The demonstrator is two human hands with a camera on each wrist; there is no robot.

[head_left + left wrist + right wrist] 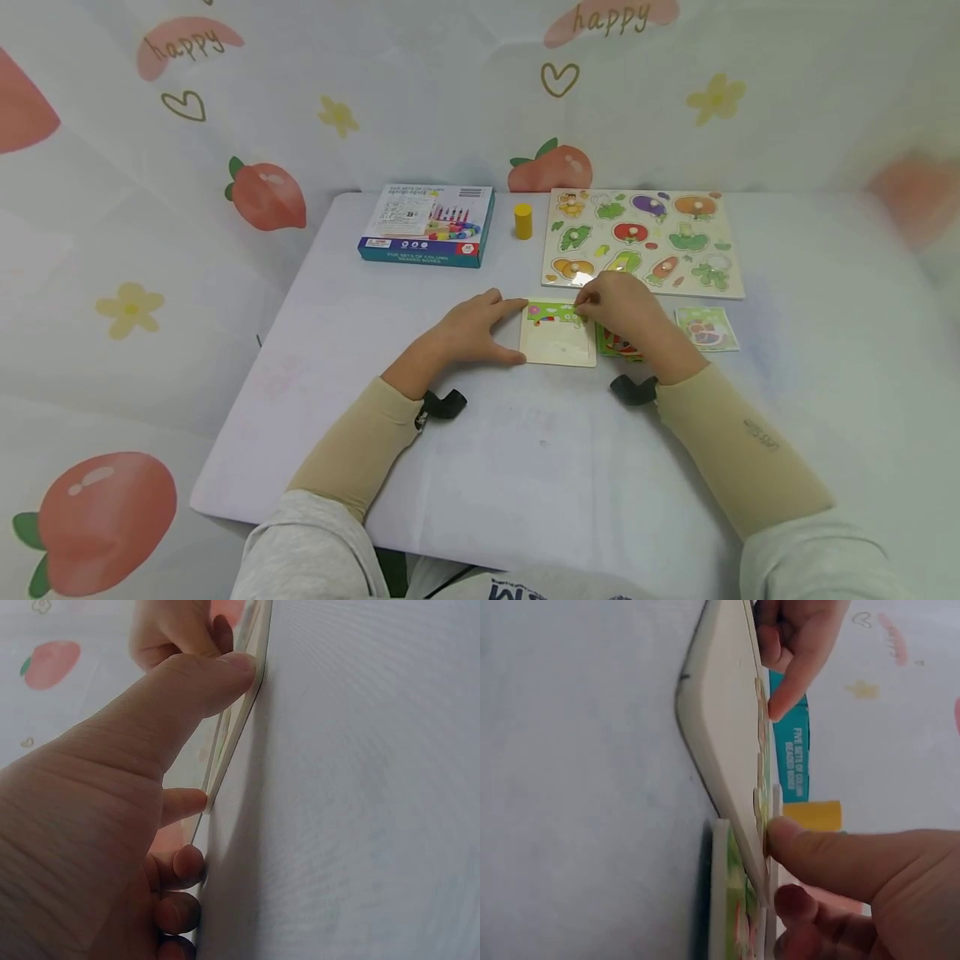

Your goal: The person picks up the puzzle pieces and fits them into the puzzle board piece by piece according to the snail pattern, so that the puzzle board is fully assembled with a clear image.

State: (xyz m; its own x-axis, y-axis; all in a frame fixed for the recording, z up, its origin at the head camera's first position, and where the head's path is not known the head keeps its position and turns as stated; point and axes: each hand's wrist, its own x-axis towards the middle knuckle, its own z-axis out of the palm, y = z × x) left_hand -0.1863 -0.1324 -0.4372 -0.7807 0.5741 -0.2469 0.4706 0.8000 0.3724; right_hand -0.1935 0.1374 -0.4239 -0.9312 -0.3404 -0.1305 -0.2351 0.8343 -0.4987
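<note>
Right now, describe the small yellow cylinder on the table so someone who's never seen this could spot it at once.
Start at the white table and look to its far edge. There, between the blue-sided cardboard box and the large wooden vegetable peg puzzle board, stands the small yellow cylinder. It is the only plain, upright, single-colour piece; its neighbours are flat and printed.

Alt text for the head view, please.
A person's left hand steadies a small wooden puzzle tray on a white table while the right hand presses a piece at its top edge.
</note>
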